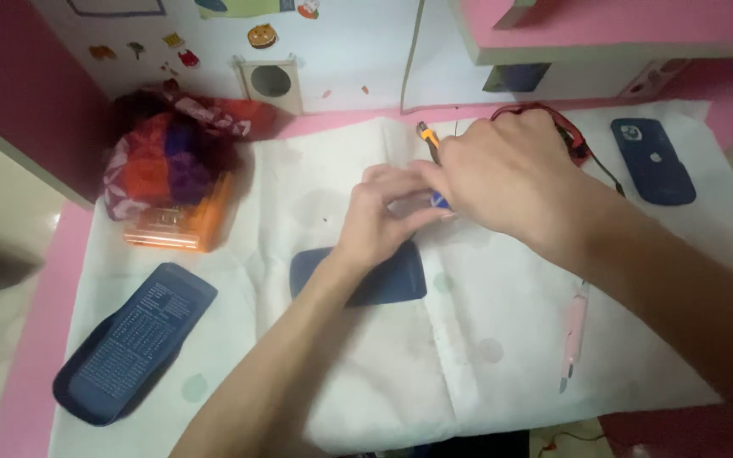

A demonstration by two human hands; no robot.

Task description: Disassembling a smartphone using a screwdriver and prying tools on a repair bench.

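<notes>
- Left hand [379,212] is pinched, fingertips closed on a small item near the middle of the white cloth [485,339]; the item itself is mostly hidden, only a bit of blue shows.
- Right hand [511,174] is clenched round a small tool with an orange-yellow tip [428,136], the tip poking out above the knuckles, just beside the left fingertips.
- Judgement: the step looks like working the tool on the pinched piece; best done with the left pinch firm and low on the cloth, the right wrist braced, and short controlled strokes so the tip does not slip toward the fingers.
- Counts: three dark blue flat cases – one under the left wrist [396,280], one at lower left [133,339], one at upper right [652,159].
- One pink pen-like tool [573,335] beside the right forearm.
- One orange box [181,225] with one bundle of red-purple cloth [171,153] on it.
- One red-black cord [574,140] behind the right hand.
</notes>
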